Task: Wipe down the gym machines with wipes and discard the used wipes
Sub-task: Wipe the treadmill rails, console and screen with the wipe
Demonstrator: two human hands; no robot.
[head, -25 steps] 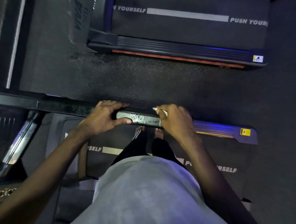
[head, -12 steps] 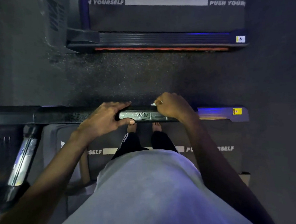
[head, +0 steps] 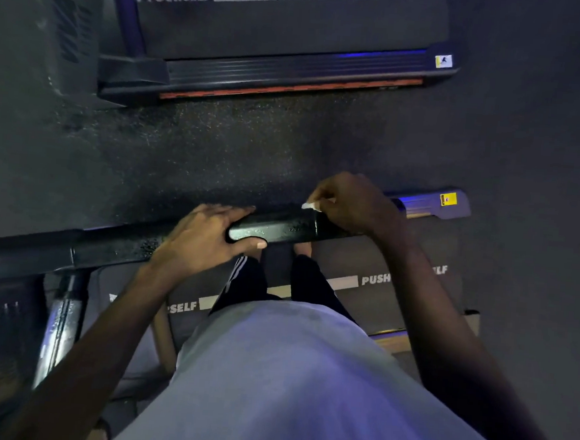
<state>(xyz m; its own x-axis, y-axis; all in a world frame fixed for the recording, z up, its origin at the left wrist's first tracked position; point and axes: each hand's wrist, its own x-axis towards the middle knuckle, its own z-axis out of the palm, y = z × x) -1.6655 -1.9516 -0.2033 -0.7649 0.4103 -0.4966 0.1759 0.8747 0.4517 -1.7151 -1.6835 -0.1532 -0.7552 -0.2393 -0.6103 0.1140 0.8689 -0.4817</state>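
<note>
A black treadmill handrail [head: 281, 226] runs across the middle of the view, its surface wet and shiny. My left hand [head: 205, 238] grips the rail, fingers over the top and thumb underneath. My right hand [head: 351, 203] is curled round the rail's right end and holds a white wipe [head: 312, 205] against it; only a small corner of the wipe shows past the fingers.
I stand on a treadmill belt [head: 399, 261] printed PUSH YOURSELF. A second treadmill [head: 295, 31] lies ahead across a strip of dark speckled floor [head: 218, 146]. A metal upright [head: 61, 324] and console parts sit at the lower left.
My right hand with the wipe has slid rightward along the handrail, away from my left hand. The left hand keeps its grip. The view has tilted slightly.
</note>
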